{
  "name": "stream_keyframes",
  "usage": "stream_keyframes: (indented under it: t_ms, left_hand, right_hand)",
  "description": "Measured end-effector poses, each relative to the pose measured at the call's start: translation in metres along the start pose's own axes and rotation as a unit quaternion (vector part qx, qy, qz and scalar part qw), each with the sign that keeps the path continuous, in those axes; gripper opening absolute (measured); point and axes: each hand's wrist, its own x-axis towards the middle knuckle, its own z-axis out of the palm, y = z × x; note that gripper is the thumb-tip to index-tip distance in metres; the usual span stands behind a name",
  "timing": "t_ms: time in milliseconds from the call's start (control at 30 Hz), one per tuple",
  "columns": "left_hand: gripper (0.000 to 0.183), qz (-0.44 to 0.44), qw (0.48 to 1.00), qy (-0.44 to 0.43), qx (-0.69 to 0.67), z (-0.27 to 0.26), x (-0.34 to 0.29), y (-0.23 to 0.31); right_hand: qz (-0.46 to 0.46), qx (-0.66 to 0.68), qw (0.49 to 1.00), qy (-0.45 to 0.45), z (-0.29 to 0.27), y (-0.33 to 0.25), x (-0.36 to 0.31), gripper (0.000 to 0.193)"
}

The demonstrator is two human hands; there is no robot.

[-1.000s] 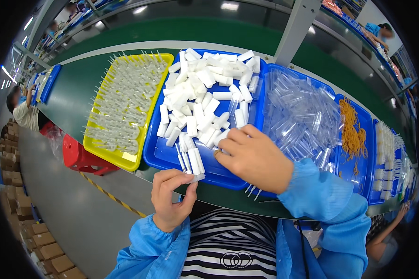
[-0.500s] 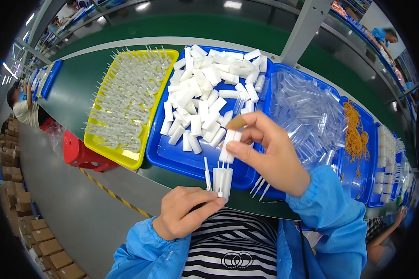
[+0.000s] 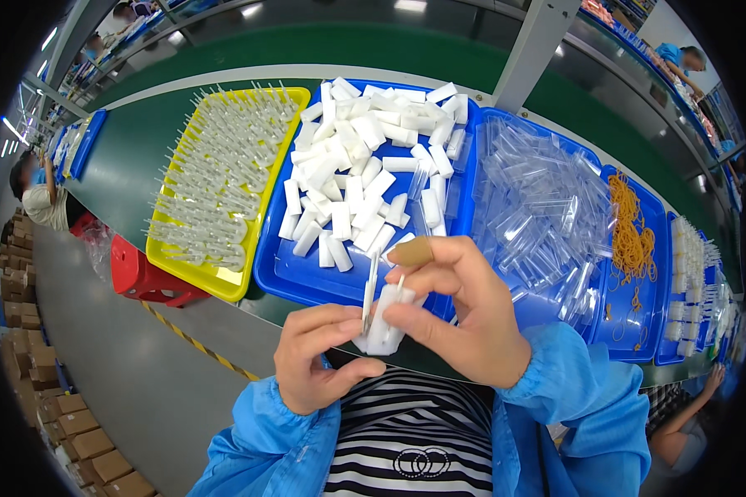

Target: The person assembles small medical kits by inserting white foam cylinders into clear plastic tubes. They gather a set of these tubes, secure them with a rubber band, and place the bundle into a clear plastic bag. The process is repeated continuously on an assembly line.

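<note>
A cluster of white foam-like blocks [image 3: 381, 331] is held upright between both hands, close to my body. My right hand [image 3: 468, 319], with a tan cover on one fingertip, pinches the cluster's right side. On its left side, the fingers of my left hand [image 3: 315, 356] close on the cluster and a thin white rod [image 3: 371, 282] that stands along it. A short white tip pokes up near my right fingers. Just beyond lies the blue tray [image 3: 307, 261] heaped with loose white blocks [image 3: 340, 182].
To the left, a yellow tray [image 3: 240, 286] holds rows of clear pieces with upright rods. Clear plastic sleeves [image 3: 539, 199] fill a blue tray on the right, followed by orange rubber bands [image 3: 628, 224] and more white assemblies [image 3: 680, 290]. A red stool [image 3: 141, 269] stands left.
My right hand has come down toward my body, bringing its block onto the cluster in my left hand. The rods that stuck out between them are now mostly covered.
</note>
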Motion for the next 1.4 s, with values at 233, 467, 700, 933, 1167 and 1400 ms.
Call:
stream_keyframes:
  t_ms: [233, 467, 700, 933, 1167, 1400]
  left_hand:
    - [0.038, 0.014, 0.995, -0.009, 0.095, -0.011, 0.001, -0.002]
    - [0.037, -0.013, 0.991, 0.001, 0.134, -0.008, -0.002, -0.006]
    - [0.035, 0.023, 0.985, -0.085, 0.147, -0.018, -0.001, 0.008]
    - [0.039, 0.063, 0.979, -0.140, 0.132, -0.009, -0.001, 0.014]
    - [0.039, 0.075, 0.975, -0.158, 0.140, -0.006, 0.001, 0.015]
    - [0.034, 0.093, 0.985, -0.090, 0.115, -0.002, -0.004, 0.005]
  right_hand:
    - [-0.154, -0.444, 0.871, -0.146, -0.046, 0.002, 0.031, 0.020]
    - [-0.171, -0.673, 0.648, -0.312, -0.020, 0.012, 0.035, 0.010]
    - [0.133, -0.199, 0.967, -0.085, -0.026, 0.003, 0.050, 0.022]
    - [0.136, 0.027, 0.990, 0.003, -0.028, 0.015, 0.026, 0.030]
    - [0.129, 0.024, 0.991, -0.037, -0.030, 0.008, 0.013, 0.030]
    - [-0.002, -0.058, 0.998, 0.004, -0.023, 0.010, 0.005, 0.026]
